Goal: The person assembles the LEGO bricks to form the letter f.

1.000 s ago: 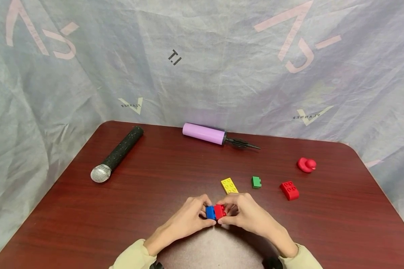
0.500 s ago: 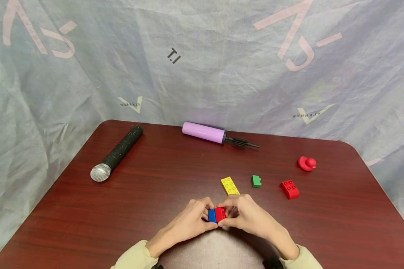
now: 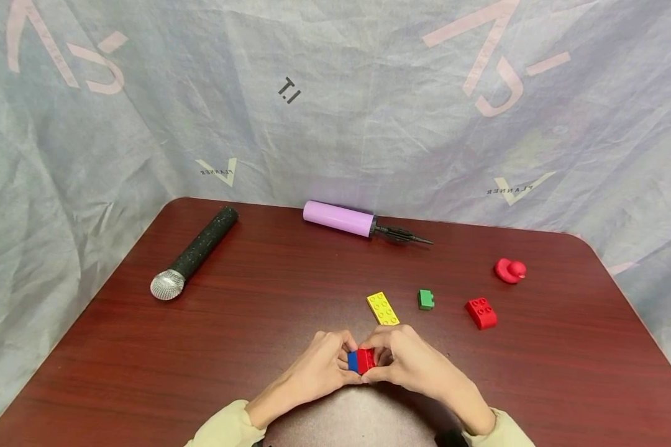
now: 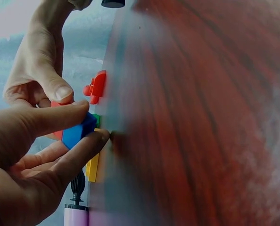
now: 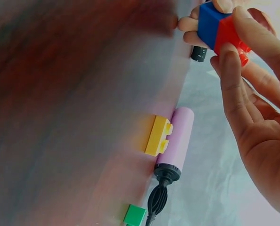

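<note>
My left hand (image 3: 321, 363) pinches the blue block (image 3: 353, 361), and my right hand (image 3: 414, 363) pinches the red block (image 3: 366, 361). The two blocks are right between my hands, side by side and touching, with my thumbs and fingers on them. They are small and bright, and the blue one has smooth, flat sides. The right wrist view shows round bumps sticking out of the red one, on the side away from the blue. From my left wrist, fingers cover much of the red.

Just past my hands lies a flat yellow block (image 3: 383, 309) with bumps on top. Near it, on the right, is a little green block (image 3: 425, 300), then a bigger red brick (image 3: 481, 313). Farther away sits a red duck (image 3: 510, 271). The head view shows the whole microphone (image 3: 197, 251), off to my left; my right wrist sees only its dark end. A purple pump (image 3: 338, 218) lies at the back.
</note>
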`<move>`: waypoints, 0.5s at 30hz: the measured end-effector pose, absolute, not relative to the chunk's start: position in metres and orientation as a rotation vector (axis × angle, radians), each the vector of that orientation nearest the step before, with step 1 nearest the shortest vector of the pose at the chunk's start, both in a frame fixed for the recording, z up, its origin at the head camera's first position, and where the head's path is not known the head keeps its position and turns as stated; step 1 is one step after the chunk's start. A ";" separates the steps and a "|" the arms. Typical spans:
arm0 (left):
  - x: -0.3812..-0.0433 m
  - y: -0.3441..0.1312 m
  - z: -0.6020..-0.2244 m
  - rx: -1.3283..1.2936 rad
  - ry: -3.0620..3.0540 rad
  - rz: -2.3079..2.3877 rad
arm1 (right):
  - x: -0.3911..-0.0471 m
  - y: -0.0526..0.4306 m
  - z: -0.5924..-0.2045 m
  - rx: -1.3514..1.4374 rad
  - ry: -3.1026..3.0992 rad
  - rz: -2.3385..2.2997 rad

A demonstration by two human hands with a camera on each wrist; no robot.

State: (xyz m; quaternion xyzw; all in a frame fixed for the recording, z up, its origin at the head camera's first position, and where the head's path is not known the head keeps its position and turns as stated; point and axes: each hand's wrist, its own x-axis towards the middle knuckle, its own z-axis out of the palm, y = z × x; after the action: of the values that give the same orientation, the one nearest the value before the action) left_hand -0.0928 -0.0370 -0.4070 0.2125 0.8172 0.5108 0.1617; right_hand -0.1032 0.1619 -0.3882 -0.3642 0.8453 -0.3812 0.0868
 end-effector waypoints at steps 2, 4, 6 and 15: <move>-0.093 -0.037 -0.406 0.599 2.351 1.438 | -0.104 0.162 -0.388 -1.109 2.535 -1.120; -0.093 -0.037 -0.405 0.599 2.384 1.411 | -0.104 0.162 -0.387 -1.102 2.541 -1.104; -0.094 -0.036 -0.404 0.614 2.410 1.390 | -0.104 0.161 -0.386 -1.067 2.536 -1.091; -0.092 -0.034 -0.407 0.730 2.371 1.430 | -0.105 0.166 -0.384 -1.001 2.533 -1.059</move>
State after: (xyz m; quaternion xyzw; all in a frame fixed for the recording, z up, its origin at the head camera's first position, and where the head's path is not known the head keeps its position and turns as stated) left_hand -0.0921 -0.0341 -0.4072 0.2525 0.8200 0.4947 0.1385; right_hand -0.1046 0.1656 -0.3836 -0.3405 0.8616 -0.3602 0.1095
